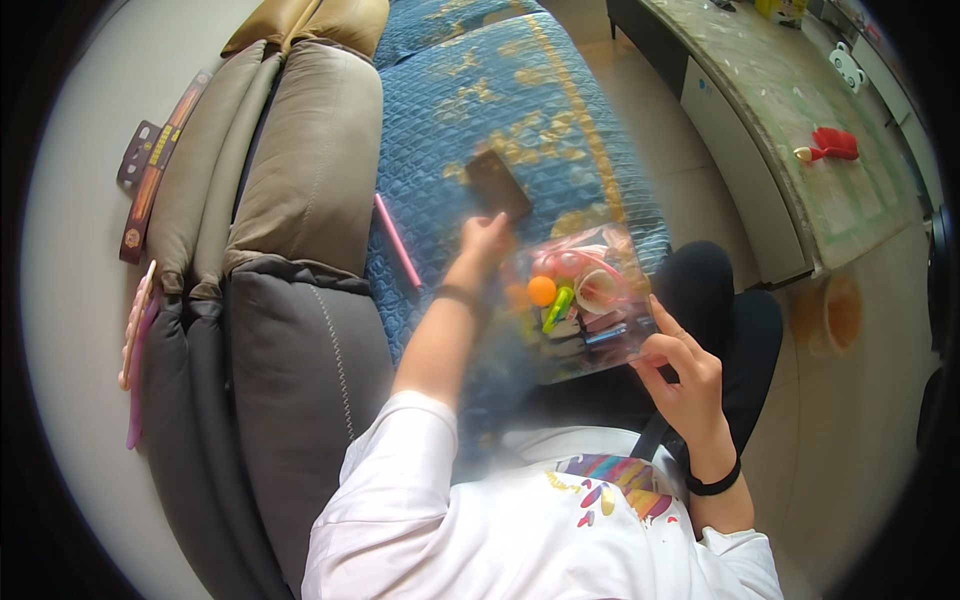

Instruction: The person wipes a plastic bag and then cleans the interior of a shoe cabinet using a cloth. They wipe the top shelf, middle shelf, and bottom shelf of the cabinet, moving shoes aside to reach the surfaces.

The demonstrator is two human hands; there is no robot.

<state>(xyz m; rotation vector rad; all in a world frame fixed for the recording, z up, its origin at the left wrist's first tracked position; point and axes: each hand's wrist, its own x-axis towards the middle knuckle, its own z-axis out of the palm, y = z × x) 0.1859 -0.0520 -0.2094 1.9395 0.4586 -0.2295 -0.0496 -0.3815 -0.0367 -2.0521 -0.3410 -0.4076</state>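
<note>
My left hand (486, 241) reaches out over the bed-like blue cover and grips one end of a flat, dark brown rectangular object (498, 184), slightly blurred, perhaps a phone or wallet. With my right hand (686, 375) I pinch the near right edge of a clear plastic box (559, 369) above my lap. Inside the box lie an orange ball (541, 291), a bright green plastic item (558, 310), a pale cone-shaped roll (598, 291), pink balls (568, 262) and other small things. A pink stick (398, 241) rests on the cover, left of my left hand.
The quilted blue cover (442, 97) spreads over the sofa seat, beside grey-brown back cushions (315, 150). To the right stands a low cabinet (742, 157) with a red brush-like object (832, 144) on top. An orange-lined round container (841, 315) is on the floor.
</note>
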